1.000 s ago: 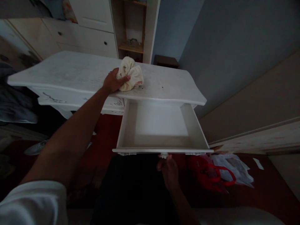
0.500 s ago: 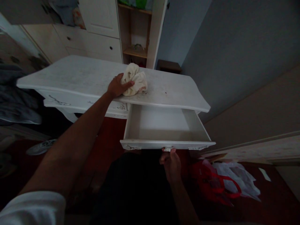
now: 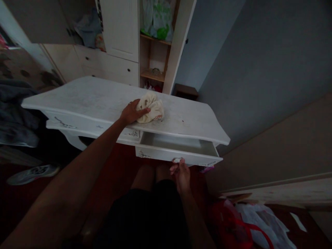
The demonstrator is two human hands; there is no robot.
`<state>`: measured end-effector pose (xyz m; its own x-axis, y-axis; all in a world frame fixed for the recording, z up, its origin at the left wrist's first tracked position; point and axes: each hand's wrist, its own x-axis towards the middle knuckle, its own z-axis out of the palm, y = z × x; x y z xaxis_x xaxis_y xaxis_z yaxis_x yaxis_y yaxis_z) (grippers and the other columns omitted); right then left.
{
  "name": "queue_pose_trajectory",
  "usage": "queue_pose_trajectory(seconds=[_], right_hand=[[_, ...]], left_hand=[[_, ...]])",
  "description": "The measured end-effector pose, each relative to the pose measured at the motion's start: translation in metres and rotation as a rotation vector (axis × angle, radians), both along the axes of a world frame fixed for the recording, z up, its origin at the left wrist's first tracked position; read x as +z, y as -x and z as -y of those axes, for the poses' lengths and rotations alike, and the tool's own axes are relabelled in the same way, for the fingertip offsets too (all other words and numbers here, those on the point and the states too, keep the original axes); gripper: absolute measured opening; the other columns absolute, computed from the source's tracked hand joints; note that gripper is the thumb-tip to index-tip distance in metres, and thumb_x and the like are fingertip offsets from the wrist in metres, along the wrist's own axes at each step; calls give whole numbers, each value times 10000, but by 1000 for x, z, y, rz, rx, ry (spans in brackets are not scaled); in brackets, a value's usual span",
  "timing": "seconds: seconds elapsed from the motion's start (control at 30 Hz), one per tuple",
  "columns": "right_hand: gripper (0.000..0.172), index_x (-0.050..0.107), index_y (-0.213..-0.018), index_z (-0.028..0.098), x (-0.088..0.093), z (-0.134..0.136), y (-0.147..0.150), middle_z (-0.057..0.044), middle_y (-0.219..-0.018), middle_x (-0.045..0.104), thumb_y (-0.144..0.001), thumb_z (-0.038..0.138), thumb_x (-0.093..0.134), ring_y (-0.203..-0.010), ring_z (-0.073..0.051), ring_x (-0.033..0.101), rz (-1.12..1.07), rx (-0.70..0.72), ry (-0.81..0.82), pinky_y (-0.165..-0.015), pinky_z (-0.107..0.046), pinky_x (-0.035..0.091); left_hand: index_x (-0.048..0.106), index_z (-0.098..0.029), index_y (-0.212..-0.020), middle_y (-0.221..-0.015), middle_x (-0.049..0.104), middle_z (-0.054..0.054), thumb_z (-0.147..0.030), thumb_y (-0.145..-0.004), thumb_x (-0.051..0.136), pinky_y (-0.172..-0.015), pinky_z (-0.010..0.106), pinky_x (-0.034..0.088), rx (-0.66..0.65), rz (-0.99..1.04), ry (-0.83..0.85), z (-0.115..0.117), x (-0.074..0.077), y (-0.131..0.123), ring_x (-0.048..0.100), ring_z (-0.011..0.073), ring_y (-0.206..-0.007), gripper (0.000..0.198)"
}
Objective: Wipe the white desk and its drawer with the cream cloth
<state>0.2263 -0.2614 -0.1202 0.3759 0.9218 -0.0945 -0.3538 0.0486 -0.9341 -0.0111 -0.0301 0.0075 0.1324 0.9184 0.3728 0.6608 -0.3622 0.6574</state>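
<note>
On the white tabletop (image 3: 103, 93) my left hand (image 3: 131, 112) is closed around a bunched cream cloth (image 3: 153, 112) with brown lettering, pressed against the surface. Below the table's front edge, a drawer (image 3: 192, 159) stands partly pulled out, its inside visible and bare. My right hand (image 3: 183, 174) has its fingers at the white ornate knob (image 3: 178, 160) in the middle of the drawer front, thumb and fingers pinching it. Dark smudges and small specks mark the tabletop near the cloth.
Behind the table stands a white wardrobe (image 3: 119, 31) with open shelves holding plastic bags (image 3: 159, 20). A shoe (image 3: 33, 174) lies on the dark red floor at left. A red bag (image 3: 229, 224) and white plastic (image 3: 264, 221) lie at lower right, beside the wall.
The drawer has slid inward, showing less of its inside, with my right hand at its knob. My left hand stays on the cloth. The view has tilted up.
</note>
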Motion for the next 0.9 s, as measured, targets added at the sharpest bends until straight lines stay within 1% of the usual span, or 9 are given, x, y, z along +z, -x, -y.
queue_pose_trajectory(seconds=[0.2, 0.33, 0.47, 0.53, 0.63, 0.77, 0.83, 0.9], right_hand=[[547, 666, -786, 155, 3, -41, -7, -13, -532, 662, -726, 699, 672, -411, -103, 519, -16, 7, 1, -425, -226, 399], [575, 660, -789, 147, 4, -64, -10, -21, -538, 667, -713, 717, 671, -409, -99, 525, -45, 12, 3, -420, -223, 408], [581, 655, -768, 153, 5, -83, -17, -25, -543, 673, -686, 728, 688, -415, -106, 536, -47, 32, -3, -429, -235, 436], [576, 645, -758, 160, 5, -91, -21, -25, -549, 675, -696, 731, 679, -423, -110, 546, -38, 44, 8, -438, -240, 449], [564, 635, -758, 164, 6, -98, -25, -32, -560, 679, -739, 727, 642, -433, -119, 560, -10, 58, 42, -445, -248, 462], [567, 641, -779, 166, 8, -99, -27, -39, -576, 691, -754, 732, 621, -438, -125, 572, 9, 88, 76, -448, -250, 478], [578, 648, -809, 162, 12, -98, -32, -55, -597, 711, -771, 736, 593, -442, -132, 588, 37, 121, 146, -441, -248, 487], [565, 655, -845, 159, 20, -94, -41, -76, -616, 732, -800, 716, 573, -429, -137, 596, 125, 195, 263, -411, -237, 475]], left_hand=[[568, -253, -1291, -1251, 644, 92, -694, -730, 626, -1004, 449, 448, 4, 40, -2, -1, -2, 0, 589, 308, -1149, 715], [578, -250, -1282, -1239, 651, 91, -705, -724, 631, -993, 448, 458, -10, 45, -11, 0, -1, 0, 601, 310, -1130, 722], [567, -251, -1295, -1286, 632, 84, -662, -721, 666, -1008, 429, 460, -52, 101, -11, 2, 0, 2, 594, 295, -1155, 713], [560, -259, -1303, -1307, 623, 77, -649, -721, 675, -1014, 425, 462, -65, 129, 7, 2, -1, 2, 590, 290, -1169, 710], [567, -253, -1298, -1302, 626, 79, -639, -717, 686, -1020, 433, 459, -57, 146, 10, 2, -1, 1, 586, 293, -1179, 707], [572, -253, -1291, -1292, 633, 77, -635, -716, 691, -1027, 443, 454, -55, 150, 8, 3, -1, 1, 582, 295, -1184, 701], [564, -256, -1299, -1297, 630, 76, -636, -716, 689, -1032, 453, 448, -48, 148, 17, 3, -1, 1, 576, 299, -1194, 707], [555, -257, -1308, -1309, 623, 79, -638, -716, 687, -1038, 466, 440, -40, 140, 26, 2, -2, 1, 567, 306, -1206, 717]])
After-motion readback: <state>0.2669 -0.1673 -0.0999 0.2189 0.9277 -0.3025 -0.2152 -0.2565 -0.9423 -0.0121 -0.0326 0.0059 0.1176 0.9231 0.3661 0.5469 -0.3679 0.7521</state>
